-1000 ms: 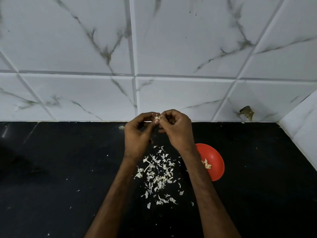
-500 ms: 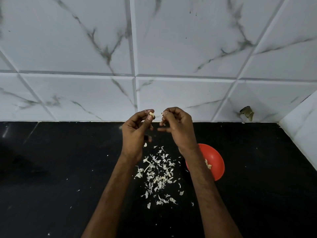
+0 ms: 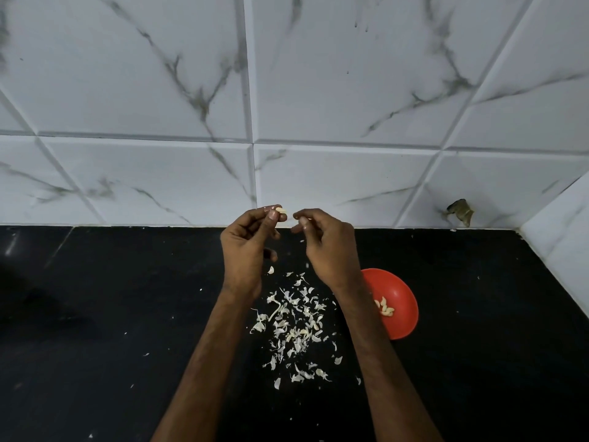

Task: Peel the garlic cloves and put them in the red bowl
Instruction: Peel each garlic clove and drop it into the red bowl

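Note:
My left hand (image 3: 247,247) pinches a small pale garlic clove (image 3: 281,210) between thumb and fingertips, raised above the black counter. A short gap to its right, my right hand (image 3: 325,247) has its fingers curled, and I cannot tell whether a scrap of skin sits between thumb and forefinger. The red bowl (image 3: 398,301) stands on the counter at the right, partly behind my right forearm, with several peeled cloves (image 3: 385,307) inside.
A scatter of white garlic skins (image 3: 296,327) lies on the black counter (image 3: 111,314) between my forearms. White marble-look wall tiles (image 3: 318,90) rise behind, with a side wall at the far right. A small dark chip (image 3: 460,211) marks the tile near the corner.
My hands were joined on the clove; they have drawn apart. The clove stays in my left hand, and a few skin flakes have dropped toward the pile.

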The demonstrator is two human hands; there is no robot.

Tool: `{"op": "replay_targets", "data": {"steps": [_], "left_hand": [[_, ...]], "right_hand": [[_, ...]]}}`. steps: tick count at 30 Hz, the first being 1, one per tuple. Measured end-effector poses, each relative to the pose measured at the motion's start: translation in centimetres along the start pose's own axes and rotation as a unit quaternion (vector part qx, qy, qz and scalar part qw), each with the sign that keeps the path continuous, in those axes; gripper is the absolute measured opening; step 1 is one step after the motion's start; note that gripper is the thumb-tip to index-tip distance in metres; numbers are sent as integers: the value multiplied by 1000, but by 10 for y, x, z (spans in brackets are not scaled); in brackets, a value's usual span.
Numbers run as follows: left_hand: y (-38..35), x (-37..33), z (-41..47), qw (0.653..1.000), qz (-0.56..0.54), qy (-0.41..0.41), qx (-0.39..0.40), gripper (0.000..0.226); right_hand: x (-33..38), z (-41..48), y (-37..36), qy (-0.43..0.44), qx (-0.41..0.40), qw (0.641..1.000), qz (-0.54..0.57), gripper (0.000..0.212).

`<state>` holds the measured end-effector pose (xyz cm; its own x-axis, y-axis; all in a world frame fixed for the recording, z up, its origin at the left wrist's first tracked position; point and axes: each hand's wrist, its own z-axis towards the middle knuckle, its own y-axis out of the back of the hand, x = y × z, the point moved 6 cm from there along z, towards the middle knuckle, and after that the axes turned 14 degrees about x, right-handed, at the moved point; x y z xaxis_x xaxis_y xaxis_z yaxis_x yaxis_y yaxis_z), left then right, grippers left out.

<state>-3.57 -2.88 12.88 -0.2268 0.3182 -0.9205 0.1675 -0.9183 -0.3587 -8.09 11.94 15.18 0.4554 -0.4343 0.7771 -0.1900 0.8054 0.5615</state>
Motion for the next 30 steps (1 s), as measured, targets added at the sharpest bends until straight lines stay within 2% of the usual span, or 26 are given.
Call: {"op": "replay_targets", "data": {"steps": [2, 5, 8, 11, 13, 16, 19, 20, 21, 23, 27, 30], "left_hand": [[0, 1, 0, 1000, -3, 0, -3, 8], [-2, 0, -1, 1000, -10, -1, -7, 7], [-8, 1, -1, 1000, -21, -2, -10, 7], [-15, 18, 2, 992, -96, 2, -76, 7], [-9, 41, 7, 979, -149, 19, -134, 6], [7, 88, 13, 971, -178, 124, -100, 12], [25, 126, 0, 957, -211, 186, -77, 15], [29, 136, -6, 949, -226, 204, -78, 16], [34, 146, -15, 945, -228, 220, -76, 17], [49, 159, -28, 947, -201, 240, -71, 21], [82, 174, -49, 958, -40, 274, -72, 29], [85, 176, -53, 956, 116, 266, -31, 42]], "right_hand": [[8, -1, 1, 32, -25, 997, 62, 10], [18, -1, -4, 41, -19, 984, 175, 10], [17, -1, -4, 42, -53, 979, 192, 10], [4, -3, -25, -15, -95, 972, 214, 7], [-13, -5, -50, -69, -96, 955, 274, 9], [-58, -14, -73, -174, -76, 914, 358, 19], [-97, -35, -98, -296, -36, 803, 516, 18], [-104, -42, -103, -322, -28, 784, 530, 18], [-113, -49, -106, -337, -21, 782, 523, 17], [-133, -54, -102, -345, -20, 810, 474, 17], [-174, -63, -80, -349, -26, 908, 230, 18], [-188, -66, -74, -356, -24, 933, 51, 32]]}}
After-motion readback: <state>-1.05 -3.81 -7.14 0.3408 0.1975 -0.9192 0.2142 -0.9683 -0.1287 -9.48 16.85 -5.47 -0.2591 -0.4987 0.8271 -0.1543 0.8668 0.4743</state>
